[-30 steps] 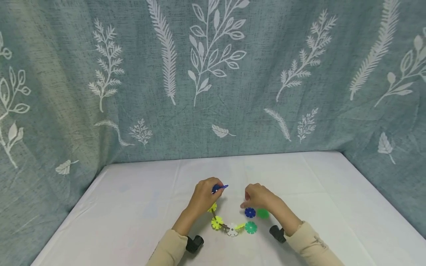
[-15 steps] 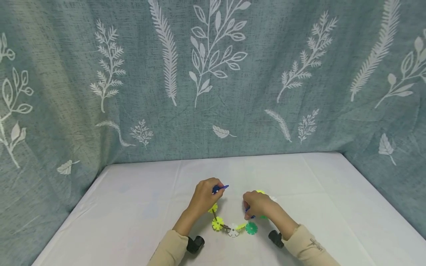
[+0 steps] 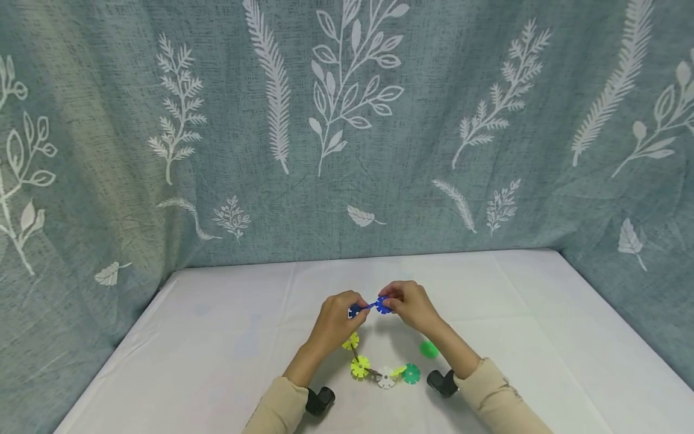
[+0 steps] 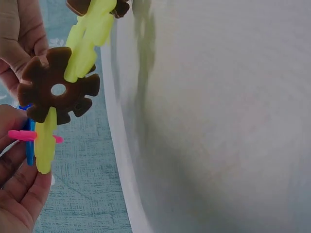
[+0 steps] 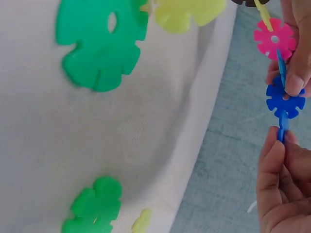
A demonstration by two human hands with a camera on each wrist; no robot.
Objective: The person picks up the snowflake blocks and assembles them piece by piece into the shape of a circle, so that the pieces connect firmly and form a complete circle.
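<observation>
In the head view, my left hand (image 3: 336, 319) pinches the end of a chain of notched interlocking discs above the table. A blue disc (image 3: 354, 311) shows at its fingers, and another blue disc (image 5: 285, 97) lies under its thumb in the right wrist view. A pink disc (image 5: 274, 39) comes further along the chain. My right hand (image 3: 412, 304) pinches a third blue disc (image 3: 383, 305), its rim right at the chain's end blue disc. A brown disc (image 4: 58, 87) and a yellow disc (image 4: 46, 141) in the chain show close up in the left wrist view.
The chain curves down past yellow (image 3: 360, 367) and white (image 3: 386, 378) discs to a green disc (image 3: 411, 374) on the white-covered table (image 3: 217, 337). A separate bright green disc (image 3: 429, 349) lies near my right forearm. A leaf-patterned curtain (image 3: 347, 120) stands behind.
My right hand has picked a blue disc off the table beside the bright green one and brought it up and left to the chain's end. My left hand has barely moved.
</observation>
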